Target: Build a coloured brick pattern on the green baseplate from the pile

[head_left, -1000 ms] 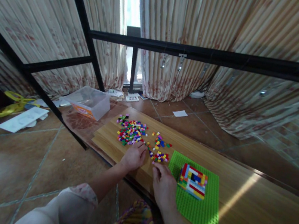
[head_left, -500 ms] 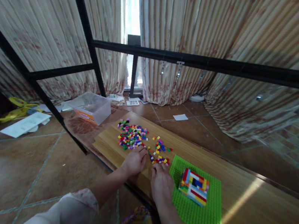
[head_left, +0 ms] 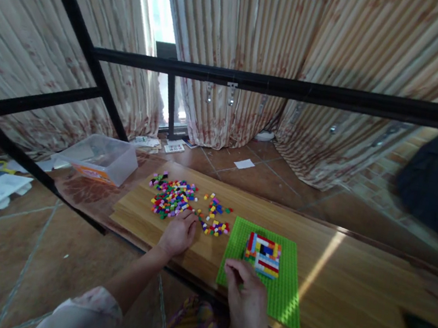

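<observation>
My left hand (head_left: 180,232) rests on the wooden board at the near edge of a pile of small coloured building bricks (head_left: 172,199). Its fingers are curled, and whatever may be in them is hidden. Over the left part of a green baseplate (head_left: 288,302) is my right hand (head_left: 249,291), thumb and fingertips pinched together; anything between them is too small to make out. Just beyond those fingers, a low square block of stacked bricks (head_left: 268,264) in many colours sits on the baseplate, with a dark blue middle. A smaller scatter of loose bricks (head_left: 215,226) lies between pile and baseplate.
A clear plastic box (head_left: 119,162) with an orange label stands at the board's left end. The wooden board (head_left: 351,296) runs on to the right, crossed by a strip of sunlight. Black metal bars (head_left: 257,83) span the space ahead, before curtains (head_left: 249,24). Papers (head_left: 244,163) lie on the floor.
My right hand has moved from the loose bricks rightward onto the baseplate, beside the brick block. The left hand stays by the pile. The whole view has turned to the right.
</observation>
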The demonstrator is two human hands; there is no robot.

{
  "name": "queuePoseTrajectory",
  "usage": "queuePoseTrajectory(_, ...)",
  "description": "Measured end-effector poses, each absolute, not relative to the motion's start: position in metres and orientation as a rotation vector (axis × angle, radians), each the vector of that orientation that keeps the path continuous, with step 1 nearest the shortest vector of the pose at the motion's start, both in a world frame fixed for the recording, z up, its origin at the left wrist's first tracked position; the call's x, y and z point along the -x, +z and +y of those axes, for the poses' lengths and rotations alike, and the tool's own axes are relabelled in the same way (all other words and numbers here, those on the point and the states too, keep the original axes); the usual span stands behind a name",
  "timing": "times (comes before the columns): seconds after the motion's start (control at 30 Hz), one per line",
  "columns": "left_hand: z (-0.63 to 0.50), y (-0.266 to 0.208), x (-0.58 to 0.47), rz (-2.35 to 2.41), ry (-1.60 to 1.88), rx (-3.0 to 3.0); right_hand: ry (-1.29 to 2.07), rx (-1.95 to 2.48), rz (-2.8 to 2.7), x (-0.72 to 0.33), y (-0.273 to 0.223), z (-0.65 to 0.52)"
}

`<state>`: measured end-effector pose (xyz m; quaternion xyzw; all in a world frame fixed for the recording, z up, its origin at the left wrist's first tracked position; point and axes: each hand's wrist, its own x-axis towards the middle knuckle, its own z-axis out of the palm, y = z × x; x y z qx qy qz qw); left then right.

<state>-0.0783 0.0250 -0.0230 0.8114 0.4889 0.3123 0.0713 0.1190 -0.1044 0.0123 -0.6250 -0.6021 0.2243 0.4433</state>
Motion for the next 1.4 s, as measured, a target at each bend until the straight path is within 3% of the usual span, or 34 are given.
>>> queuePoseTrajectory(0.43,0.03,-0.025,0.081,1.446,0.95,-2.462,0.357,1.825,-0.96,-0.207,0.012,-0.105)
queuePoseTrajectory(0.93,0.03,-0.024,0.081,1.446,0.955,-2.462,0.232,1.729,-1.197,-0.22,-0.003,-0.081)
queuePoseTrajectory(1.4,0.029,-0.023,0.08,1.444,0.941,-2.456,0.34,1.793,-1.022,-0.219,-0.002,-0.083)
